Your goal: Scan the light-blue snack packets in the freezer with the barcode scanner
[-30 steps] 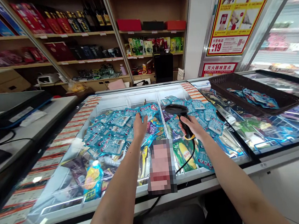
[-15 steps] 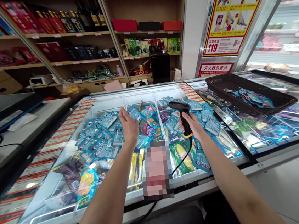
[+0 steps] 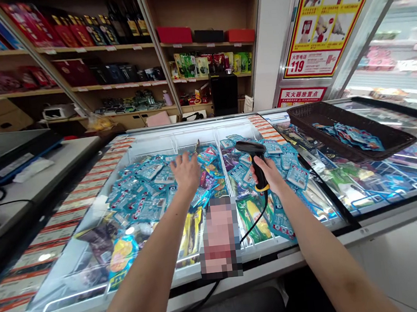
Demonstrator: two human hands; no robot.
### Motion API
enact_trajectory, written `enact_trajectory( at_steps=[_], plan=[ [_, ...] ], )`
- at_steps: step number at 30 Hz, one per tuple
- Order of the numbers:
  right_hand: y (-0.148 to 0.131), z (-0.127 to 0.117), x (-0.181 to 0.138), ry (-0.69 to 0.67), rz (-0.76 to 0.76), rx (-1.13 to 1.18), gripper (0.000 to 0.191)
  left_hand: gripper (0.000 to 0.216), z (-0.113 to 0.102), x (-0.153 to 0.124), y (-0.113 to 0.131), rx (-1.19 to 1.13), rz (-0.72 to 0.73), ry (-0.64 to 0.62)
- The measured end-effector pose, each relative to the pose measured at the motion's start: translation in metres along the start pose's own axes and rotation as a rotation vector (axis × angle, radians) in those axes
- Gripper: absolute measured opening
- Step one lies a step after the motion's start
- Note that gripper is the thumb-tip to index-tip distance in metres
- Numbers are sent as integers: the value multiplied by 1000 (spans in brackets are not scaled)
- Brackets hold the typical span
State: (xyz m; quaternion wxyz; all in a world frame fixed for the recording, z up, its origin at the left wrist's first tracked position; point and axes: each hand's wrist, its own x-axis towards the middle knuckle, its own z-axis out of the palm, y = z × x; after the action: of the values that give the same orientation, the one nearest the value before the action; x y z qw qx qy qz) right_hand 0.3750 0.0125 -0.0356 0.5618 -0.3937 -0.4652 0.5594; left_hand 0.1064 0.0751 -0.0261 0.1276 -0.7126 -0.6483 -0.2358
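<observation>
Shop freezer chest, both hands over open compartments of blue packets.

Blue packets [image 3: 140,185] heaped in the left compartment of the freezer chest [image 3: 198,129], more of them in the right compartment past the white divider [image 3: 221,162]. Left hand [image 3: 186,172] palm-down on the pile near the divider, fingers spread, grip open and closed on nothing. Right hand [image 3: 270,174] with grip wrapped tight round the handle of a black barcode scanner [image 3: 255,161], its head over the right compartment, its cord [image 3: 255,225] trailing toward the near edge. Dark mesh tray [image 3: 301,116] with a few blue packets rests on the glass lid to the right. Counter [image 3: 63,159] with dark equipment at left. Stocked shelves [image 3: 108,50] behind; yellow-and-red poster [image 3: 328,14] at upper right.
</observation>
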Motion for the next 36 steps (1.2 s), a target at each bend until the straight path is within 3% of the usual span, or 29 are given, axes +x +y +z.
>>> enact_trajectory(
  at_steps=[6,10,14,16,22,28,36],
  plan=[
    [-2,4,-1,4,-8,13,47,51,14,-5,41,-252,167,-368],
    [-4,6,-1,19,4,0,51,63,21,-7,62,-248,183,-436],
    [-4,7,-1,24,13,9,50,59,28,-3,58,-323,168,-461],
    [-4,6,0,19,18,14,50,53,35,0,48,-445,120,-428],
    [-5,7,-1,19,48,-8,49,57,56,1,18,-970,-170,-175],
    [-3,8,-2,-89,61,-57,48,56,56,-5,13,-1245,-253,131],
    [-2,9,-6,-234,14,-184,41,61,63,-3,4,-1348,-340,191]
  ],
)
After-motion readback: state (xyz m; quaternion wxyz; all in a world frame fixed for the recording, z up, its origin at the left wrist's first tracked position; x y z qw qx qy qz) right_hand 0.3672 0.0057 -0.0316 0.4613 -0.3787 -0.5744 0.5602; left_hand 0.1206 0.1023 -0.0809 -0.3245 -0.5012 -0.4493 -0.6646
